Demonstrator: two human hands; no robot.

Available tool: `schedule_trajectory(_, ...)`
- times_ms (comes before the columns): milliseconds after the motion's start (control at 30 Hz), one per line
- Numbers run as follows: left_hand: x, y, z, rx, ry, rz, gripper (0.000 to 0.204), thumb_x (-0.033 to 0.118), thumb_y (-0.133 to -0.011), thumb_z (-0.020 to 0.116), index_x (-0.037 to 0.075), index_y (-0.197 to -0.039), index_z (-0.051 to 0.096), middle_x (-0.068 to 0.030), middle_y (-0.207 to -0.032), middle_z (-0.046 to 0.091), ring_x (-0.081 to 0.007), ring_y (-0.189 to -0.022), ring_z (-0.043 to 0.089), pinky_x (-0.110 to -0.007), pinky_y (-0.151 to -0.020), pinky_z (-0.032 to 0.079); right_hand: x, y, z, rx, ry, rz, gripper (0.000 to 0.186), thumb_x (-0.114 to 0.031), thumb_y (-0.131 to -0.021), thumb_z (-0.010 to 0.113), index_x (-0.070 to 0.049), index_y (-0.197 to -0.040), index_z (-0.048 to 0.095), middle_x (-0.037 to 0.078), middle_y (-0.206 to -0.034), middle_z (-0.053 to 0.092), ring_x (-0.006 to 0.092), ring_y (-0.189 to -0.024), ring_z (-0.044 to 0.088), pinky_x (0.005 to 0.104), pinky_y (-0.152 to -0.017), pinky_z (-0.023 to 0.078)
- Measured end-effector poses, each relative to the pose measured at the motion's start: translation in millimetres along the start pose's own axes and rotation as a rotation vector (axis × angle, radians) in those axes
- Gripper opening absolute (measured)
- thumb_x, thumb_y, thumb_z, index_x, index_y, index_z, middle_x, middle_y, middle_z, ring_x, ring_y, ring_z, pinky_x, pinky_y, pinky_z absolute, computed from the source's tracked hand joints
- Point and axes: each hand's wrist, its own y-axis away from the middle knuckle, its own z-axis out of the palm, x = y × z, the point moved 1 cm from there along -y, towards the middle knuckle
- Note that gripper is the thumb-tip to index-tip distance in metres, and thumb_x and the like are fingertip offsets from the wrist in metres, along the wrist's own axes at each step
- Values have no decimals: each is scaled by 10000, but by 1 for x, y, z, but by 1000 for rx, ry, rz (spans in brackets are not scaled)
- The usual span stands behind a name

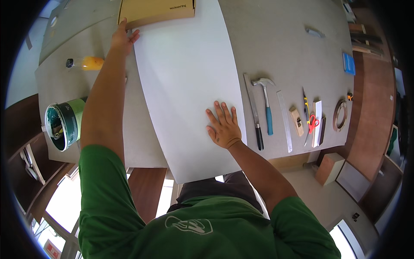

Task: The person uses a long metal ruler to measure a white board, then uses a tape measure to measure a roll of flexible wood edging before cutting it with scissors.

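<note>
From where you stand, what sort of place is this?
Probably a carpentry workshop: a hammer, a ruler and what looks like a wooden plane lie on a large table.

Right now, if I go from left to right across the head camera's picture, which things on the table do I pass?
Green bucket, white sheet, black-handled metal tool, blue-handled hammer, thin flat strip, small wooden tool, brown ring.

Workshop: hammer (269, 117), wooden plane (296, 121), scissors (313, 124) on worktable (286, 47).
</note>
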Motion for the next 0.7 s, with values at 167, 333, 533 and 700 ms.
schedule_trajectory(167, -5, -24, 6, -104, 116, -41, 737, 350, -885, 726, 74, -1447, 336, -153, -1405, 379, -310, -959, 637, -370, -787, 573, 3, -6, -2, 7, 6, 6, 582, -450, -984, 392, -239, -1519, 301, 110, -1626, 98, 314, -1502, 30, 563, -1191, 45)
schedule_trajectory(333, 0, -48, -7, -101, 118, 11, 566, 299, -866, 746, 94, -1323, 481, -129, -1315, 432, -285, -942, 606, -352, -807, 557, 0, -7, -1, 7, -9, -9, 581, -446, -984, 389, -240, -1520, 299, 111, -1625, 97, 312, -1501, 43, 561, -1192, 50)
schedule_trajectory(533, 16, -12, 27, -100, 203, 78, 405, 198, -879, 709, 52, -1222, 550, -122, -1216, 519, -277, -1036, 564, -380, -823, 568, 3, -5, -4, -5, -10, 16, 578, -438, -987, 384, -239, -1523, 294, 113, -1624, 105, 315, -1499, 61, 564, -1191, 76)
schedule_trajectory(700, -2, 18, 18, -112, 276, 146, 368, 162, -899, 668, 10, -1210, 544, -128, -1211, 540, -275, -1078, 550, -409, -860, 574, 0, -6, -9, -6, 1, 4, 581, -440, -988, 386, -236, -1524, 293, 117, -1622, 118, 319, -1496, 75, 564, -1190, 94)
